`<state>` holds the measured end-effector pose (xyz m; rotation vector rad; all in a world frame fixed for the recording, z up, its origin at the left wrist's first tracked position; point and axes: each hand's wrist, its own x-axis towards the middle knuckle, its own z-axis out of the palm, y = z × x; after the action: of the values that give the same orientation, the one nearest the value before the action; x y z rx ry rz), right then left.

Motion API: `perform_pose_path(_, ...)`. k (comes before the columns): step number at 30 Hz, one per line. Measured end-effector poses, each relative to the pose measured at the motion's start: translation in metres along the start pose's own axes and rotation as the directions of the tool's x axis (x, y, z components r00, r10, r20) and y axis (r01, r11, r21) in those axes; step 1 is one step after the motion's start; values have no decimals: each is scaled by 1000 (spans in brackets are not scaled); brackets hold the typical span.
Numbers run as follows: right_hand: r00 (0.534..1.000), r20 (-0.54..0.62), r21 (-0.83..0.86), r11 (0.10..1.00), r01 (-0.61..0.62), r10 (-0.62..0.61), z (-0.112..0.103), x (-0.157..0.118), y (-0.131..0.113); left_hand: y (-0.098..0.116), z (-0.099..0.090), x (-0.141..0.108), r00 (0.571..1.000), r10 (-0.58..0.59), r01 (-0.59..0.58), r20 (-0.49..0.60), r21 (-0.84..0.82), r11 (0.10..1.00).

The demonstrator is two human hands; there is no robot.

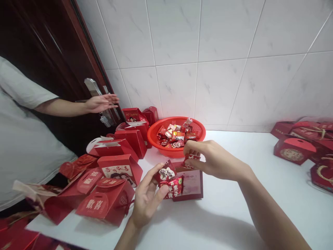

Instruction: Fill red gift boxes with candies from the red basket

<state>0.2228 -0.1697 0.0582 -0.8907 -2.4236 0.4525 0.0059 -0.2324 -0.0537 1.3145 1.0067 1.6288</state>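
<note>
My left hand (147,199) is closed on two red candy packets, a dark one (165,172) with a white label and a brighter one (173,187) with white characters. Between the bent fingers of my right hand (218,159) is a small red wrapped candy (191,160), over the top of a red gift box (189,185) with a pale pink front. The packets hide the box's left side, and its inside does not show. Just behind stands a red plastic basket (171,152) holding many wrapped candies (177,133).
Red gift boxes (105,201) crowd the table's left side, some with open tops. More red boxes (293,149) sit at the far right. A person in a white shirt (23,139) stands at the left, one hand (101,103) held out near the door handle. A tiled wall (221,86) backs the white table (234,215).
</note>
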Motion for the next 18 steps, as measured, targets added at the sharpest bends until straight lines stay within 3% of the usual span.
perform_pose_path(4,995,98,-53,998,21,-16,6,4,-3,0,-3,0,1000,-18,18,8,-22,1000)
perform_pose_path(8,994,100,-39,999,36,-32,6,5,0,0,-5,0,999,-32,32,20,-19,999)
perform_pose_path(18,966,257,-31,999,-34,41,-1,1,10,1,-4,0,999,11,-13,45,45,999)
